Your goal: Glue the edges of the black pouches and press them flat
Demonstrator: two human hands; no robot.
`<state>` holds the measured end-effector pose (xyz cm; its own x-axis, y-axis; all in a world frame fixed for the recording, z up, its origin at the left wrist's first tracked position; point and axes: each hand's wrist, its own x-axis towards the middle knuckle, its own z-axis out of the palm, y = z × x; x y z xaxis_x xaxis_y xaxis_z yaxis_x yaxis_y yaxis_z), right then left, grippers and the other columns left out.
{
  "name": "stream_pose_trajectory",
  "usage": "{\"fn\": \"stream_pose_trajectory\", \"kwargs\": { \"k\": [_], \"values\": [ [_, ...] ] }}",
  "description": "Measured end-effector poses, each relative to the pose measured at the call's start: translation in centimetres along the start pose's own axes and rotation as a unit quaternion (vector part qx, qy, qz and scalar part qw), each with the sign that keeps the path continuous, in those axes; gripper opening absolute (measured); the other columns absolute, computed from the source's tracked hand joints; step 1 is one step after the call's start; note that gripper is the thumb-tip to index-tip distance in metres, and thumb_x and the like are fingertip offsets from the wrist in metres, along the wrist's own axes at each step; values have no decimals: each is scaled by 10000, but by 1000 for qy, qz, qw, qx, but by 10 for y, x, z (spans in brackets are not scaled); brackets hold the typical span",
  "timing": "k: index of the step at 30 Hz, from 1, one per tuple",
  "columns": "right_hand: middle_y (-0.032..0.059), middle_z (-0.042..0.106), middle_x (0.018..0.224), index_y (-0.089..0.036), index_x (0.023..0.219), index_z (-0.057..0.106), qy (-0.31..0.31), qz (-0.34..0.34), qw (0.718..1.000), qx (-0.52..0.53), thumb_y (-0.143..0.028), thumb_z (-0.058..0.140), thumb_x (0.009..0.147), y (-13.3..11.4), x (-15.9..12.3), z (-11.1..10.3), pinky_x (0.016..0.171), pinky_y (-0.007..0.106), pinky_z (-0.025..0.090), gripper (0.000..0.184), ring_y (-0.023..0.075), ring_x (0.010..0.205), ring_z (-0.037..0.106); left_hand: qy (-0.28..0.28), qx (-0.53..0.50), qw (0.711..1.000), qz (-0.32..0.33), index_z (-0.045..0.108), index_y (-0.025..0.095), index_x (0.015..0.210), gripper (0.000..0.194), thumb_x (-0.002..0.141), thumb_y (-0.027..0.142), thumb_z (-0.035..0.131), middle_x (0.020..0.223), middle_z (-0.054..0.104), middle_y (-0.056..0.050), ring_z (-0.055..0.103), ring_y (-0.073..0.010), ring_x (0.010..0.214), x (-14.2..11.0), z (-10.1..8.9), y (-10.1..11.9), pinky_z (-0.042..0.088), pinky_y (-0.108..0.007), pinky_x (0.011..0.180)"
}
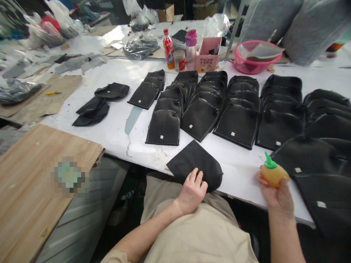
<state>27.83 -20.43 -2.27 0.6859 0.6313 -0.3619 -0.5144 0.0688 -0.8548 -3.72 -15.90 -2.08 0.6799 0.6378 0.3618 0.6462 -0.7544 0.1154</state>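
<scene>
My right hand [276, 195] is wrapped round a small squeeze bottle [275, 176] of yellowish liquid with a green nozzle, held upright just above the table's front edge. In front of me, a flat black leather-like piece [196, 160] with a rounded end lies at the table edge. Resting on top of it is my left hand [192, 190], its fingers apart and laid on the surface. Beyond the hands stand overlapping rows of similar black pieces [237, 122], many with a small pale tag. More of them [323, 193] lie right of the bottle.
Loose black pieces [91, 109] lie on the white tabletop [120, 126] at left. Behind the rows are a drink bottle [168, 49], a jar [180, 60], a pink-lidded bottle [191, 49], a pink box [208, 54] and a pink basin [257, 58]. A wooden board [41, 175] juts in at left.
</scene>
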Motion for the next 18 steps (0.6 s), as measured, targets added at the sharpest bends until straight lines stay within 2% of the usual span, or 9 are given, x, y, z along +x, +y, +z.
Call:
{"fn": "stream_pose_trajectory", "kwargs": {
  "k": [4, 8, 11, 14, 16, 18],
  "values": [
    [90, 638, 1185, -232, 1035, 752, 12, -2, 1000, 12, -452, 991, 466, 1, 2, -1, 517, 248, 482, 655, 216, 921, 608, 5, -1, 1000, 13, 655, 137, 803, 146, 915, 92, 574, 1187, 748, -166, 703, -351, 1174, 1, 2, 1, 628, -402, 875],
    [66, 651, 1122, -218, 1030, 748, 2, 1, 1000, 1, -488, 1016, 422, 1, 4, -3, 552, 239, 501, 717, 211, 936, 591, 15, -10, 1000, 14, 659, 110, 861, 95, 905, 77, 582, 1132, 756, -149, 720, -331, 1121, 6, 3, -2, 624, -365, 811],
    [61, 653, 1105, -208, 1025, 743, 2, -1, 1000, -8, -503, 1014, 423, 2, 5, -3, 572, 246, 501, 723, 216, 944, 587, 20, -60, 998, -3, 646, 105, 883, 104, 874, 40, 565, 1031, 757, -132, 728, -301, 1086, 11, -2, -8, 617, -336, 806],
    [75, 647, 1138, -200, 1032, 737, 4, 2, 1000, -3, -485, 1009, 431, 0, 3, 0, 573, 257, 487, 719, 223, 947, 588, -2, -202, 975, -92, 618, 145, 884, 139, 857, 35, 537, 898, 734, -71, 745, -209, 899, 17, -21, -24, 597, -276, 746],
    [102, 638, 1174, -180, 1033, 735, 6, 2, 1000, 4, -446, 1007, 428, -1, 2, 2, 560, 269, 474, 714, 232, 943, 586, 6, -294, 940, -175, 616, 171, 903, 131, 876, 73, 534, 895, 727, -43, 721, -164, 805, 20, -41, -41, 580, -259, 732],
    [125, 626, 1209, -169, 1027, 737, 10, 4, 1000, 13, -399, 1001, 410, -3, 1, 5, 538, 275, 460, 710, 236, 925, 580, 40, -359, 896, -258, 628, 186, 921, 94, 897, 134, 553, 884, 722, -24, 703, -144, 775, 21, -59, -65, 569, -251, 735]
  ]
}}
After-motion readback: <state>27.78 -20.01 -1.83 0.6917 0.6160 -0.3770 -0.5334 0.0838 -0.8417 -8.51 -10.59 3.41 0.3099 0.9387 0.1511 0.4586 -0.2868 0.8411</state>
